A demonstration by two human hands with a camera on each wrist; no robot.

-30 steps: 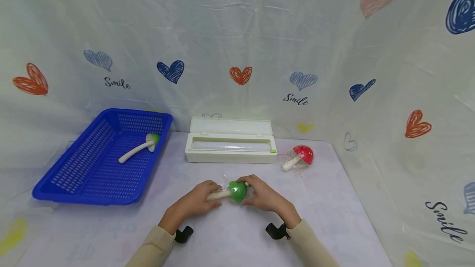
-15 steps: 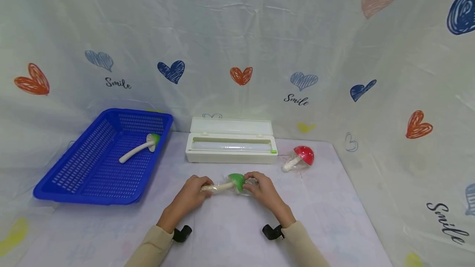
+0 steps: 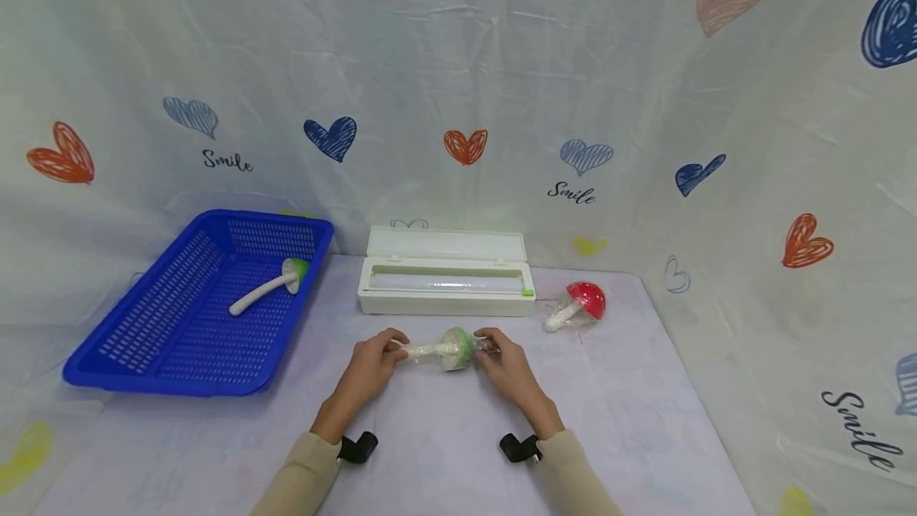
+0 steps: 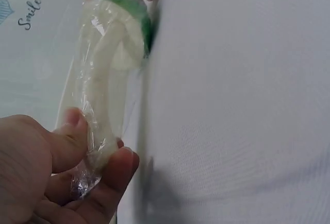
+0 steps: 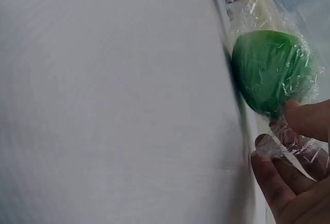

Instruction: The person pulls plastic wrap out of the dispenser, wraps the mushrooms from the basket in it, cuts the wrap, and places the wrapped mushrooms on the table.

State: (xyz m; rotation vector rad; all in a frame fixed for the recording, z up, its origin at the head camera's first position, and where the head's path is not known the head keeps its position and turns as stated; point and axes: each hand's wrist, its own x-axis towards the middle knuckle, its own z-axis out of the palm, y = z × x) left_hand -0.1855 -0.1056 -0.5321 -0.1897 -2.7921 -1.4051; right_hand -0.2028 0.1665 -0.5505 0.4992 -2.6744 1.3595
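A green-capped toy mushroom [image 3: 455, 349] wrapped in clear cling film lies sideways between the two hands, stem to the left. At the stem's end, the left hand [image 3: 368, 371] pinches stem and film between thumb and fingers. Loose film [image 5: 296, 139] bunches beyond the cap, where the right hand [image 3: 510, 369] pinches it with the thumb near the cap's top. In the left wrist view the cap's pale underside [image 4: 103, 20] and the long stem [image 4: 98, 92] show through the film.
Behind the hands stands a white cling film dispenser [image 3: 446, 305], lid raised. To its right lies a red-capped toy mushroom [image 3: 587, 299] in film. A blue plastic basket [image 3: 179, 385] at the left holds an unwrapped green-capped toy mushroom [image 3: 267, 287]. A heart-print sheet hangs behind.
Both hands have shifted slightly away from the person with the mushroom. It has turned so the cap's underside now shows. The right fingers have moved from the cap to the film beyond it.
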